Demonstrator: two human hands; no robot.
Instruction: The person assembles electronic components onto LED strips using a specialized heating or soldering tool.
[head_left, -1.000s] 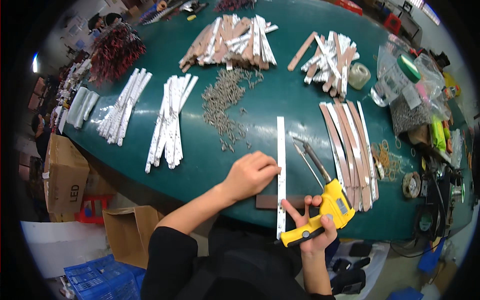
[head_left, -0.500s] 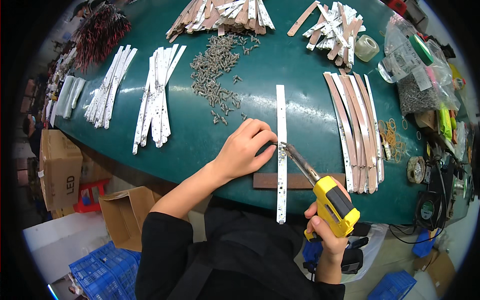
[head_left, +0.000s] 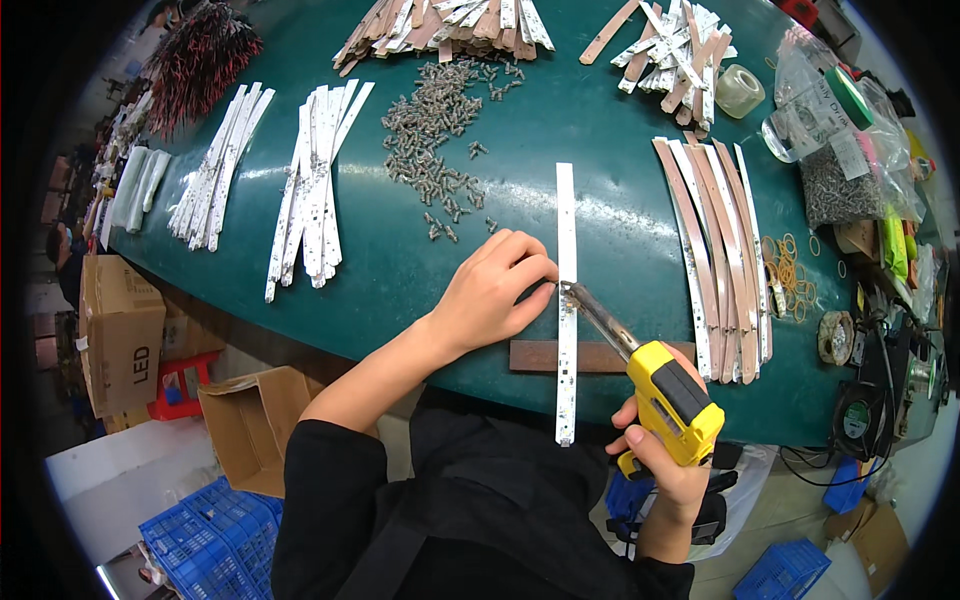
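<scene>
A narrow white LED circuit board strip (head_left: pixel 566 395) lies lengthwise in front of me, across a brown bar (head_left: pixel 535 357). My right hand (head_left: pixel 665 460) grips a yellow and black soldering gun (head_left: pixel 668 392); its metal tip meets the strip near the middle. Just left of that tip, my left hand (head_left: pixel 497 287) is closed in a pinch with thumb and forefinger at the strip's edge. Whatever sits between those fingertips is too small to make out.
Small metal parts (head_left: pixel 430 130) are heaped beyond my left hand. Strip bundles lie left (head_left: pixel 318 190) and right (head_left: pixel 735 260), with more piles at the back. Rubber bands (head_left: pixel 790 275), a tape roll (head_left: pixel 738 92), a bag of metal parts (head_left: pixel 840 185) and a small fan (head_left: pixel 857 418) sit rightward.
The soldering gun and right hand have shifted very slightly right and down, the tip staying at the strip. The left hand keeps its pinch; the whole view has moved a little.
</scene>
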